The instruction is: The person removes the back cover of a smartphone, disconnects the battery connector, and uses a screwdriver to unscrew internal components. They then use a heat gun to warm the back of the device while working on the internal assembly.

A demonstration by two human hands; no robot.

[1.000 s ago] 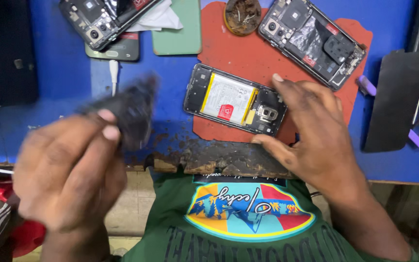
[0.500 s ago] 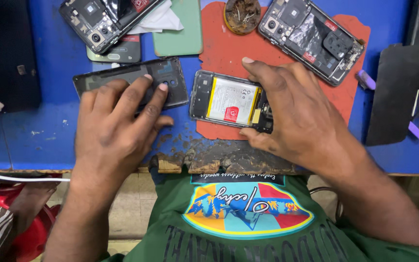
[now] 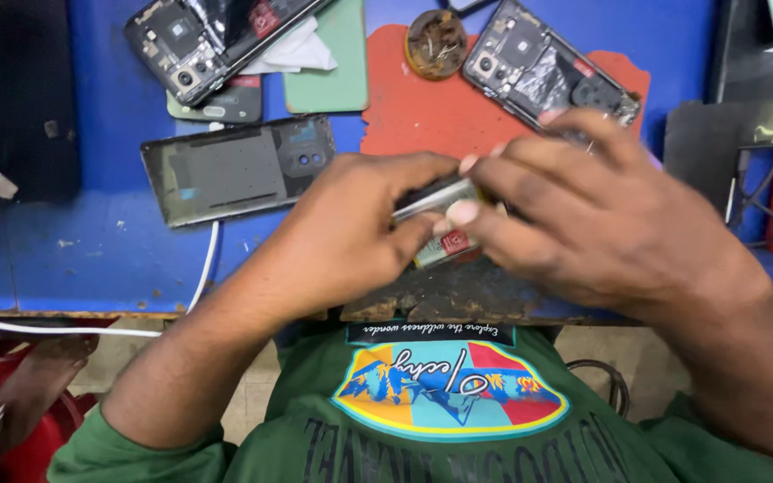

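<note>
The blue worktop (image 3: 91,259) with its orange-red mat (image 3: 422,116) carries the dark grey phone back cover (image 3: 234,168), which the left hand (image 3: 342,237) set down half a second ago and has since left. Now both hands, the right hand (image 3: 601,215) too, are clamped together on the opened phone body with its white battery (image 3: 436,228), lifted just above the mat's near edge.

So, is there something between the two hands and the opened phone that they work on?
Nothing visible is in the way. Both the left hand and the right hand already grip the opened phone directly, above the red mat. The detached back cover lies apart on the blue table, to the left.
</note>
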